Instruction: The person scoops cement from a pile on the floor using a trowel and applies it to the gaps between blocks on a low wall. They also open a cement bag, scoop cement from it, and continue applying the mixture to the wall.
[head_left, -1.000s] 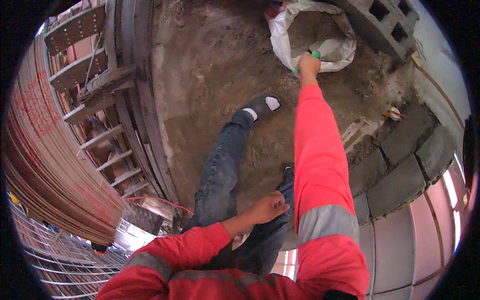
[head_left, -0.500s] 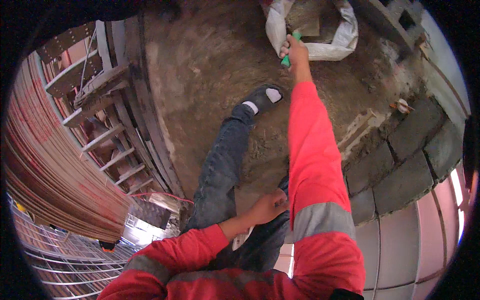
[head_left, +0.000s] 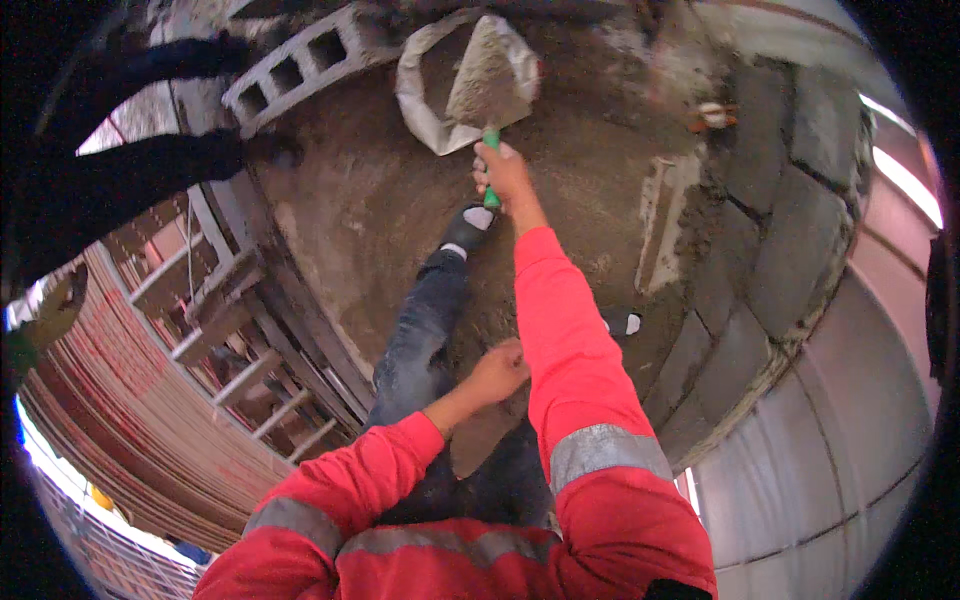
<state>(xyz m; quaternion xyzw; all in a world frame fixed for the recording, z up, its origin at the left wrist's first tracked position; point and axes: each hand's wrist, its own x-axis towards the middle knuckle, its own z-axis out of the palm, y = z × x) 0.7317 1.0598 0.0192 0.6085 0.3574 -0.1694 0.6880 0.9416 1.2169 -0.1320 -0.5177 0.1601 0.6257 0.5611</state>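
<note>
My right hand [head_left: 508,178] is closed round the green handle of a trowel [head_left: 491,160]. The trowel's pointed blade carries grey mortar [head_left: 487,75] and hangs over a white sack [head_left: 418,112] with its rim rolled down, standing on the ground at the far middle. What lies inside the sack is mostly hidden by the blade. Close to my body, my left hand [head_left: 500,374] rests near my knees with its fingers curled. The right sleeve covers part of those fingers, and I cannot see whether they hold anything.
A concrete hollow block [head_left: 318,60] lies at the far left. Another person's dark-clothed legs [head_left: 150,180] stand beside it. A ladder [head_left: 270,385] and stacked sheets [head_left: 150,400] are on the left. Grey block masonry [head_left: 745,220] runs along the right, with a mortar-smeared strip [head_left: 665,220] near it.
The view has swung to the right, bringing the other person's legs and the hollow block into sight. The trowel blade now shows with mortar on it; only its handle was clear before.
</note>
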